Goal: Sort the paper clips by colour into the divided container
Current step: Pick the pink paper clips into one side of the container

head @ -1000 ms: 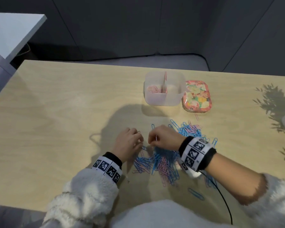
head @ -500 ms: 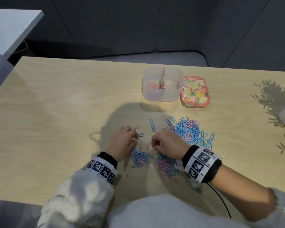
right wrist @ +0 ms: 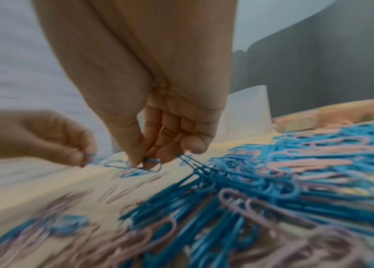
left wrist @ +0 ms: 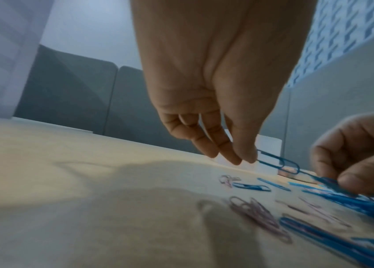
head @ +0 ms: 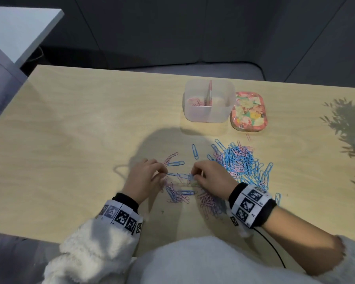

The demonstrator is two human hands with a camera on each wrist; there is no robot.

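A chain of linked blue paper clips (head: 179, 176) stretches between my two hands just above the table. My left hand (head: 146, 177) pinches its left end, a blue clip (left wrist: 278, 161) at the fingertips. My right hand (head: 209, 177) pinches the other end (right wrist: 151, 161). A mixed pile of blue and pink clips (head: 242, 160) lies right of the hands, with smaller heaps (head: 176, 194) below them. The translucent divided container (head: 209, 101) stands at the back, pink clips (head: 194, 101) in its left compartment.
A floral tin lid (head: 248, 111) lies flat right of the container. Loose single clips (head: 194, 151) lie between the hands and the container. A white desk corner (head: 19, 29) stands at far left. The wooden table (head: 80, 130) is bare on its left half.
My hands have drawn apart, pulling a chain of blue clips taut between them. One second ago they were close together over the heap.
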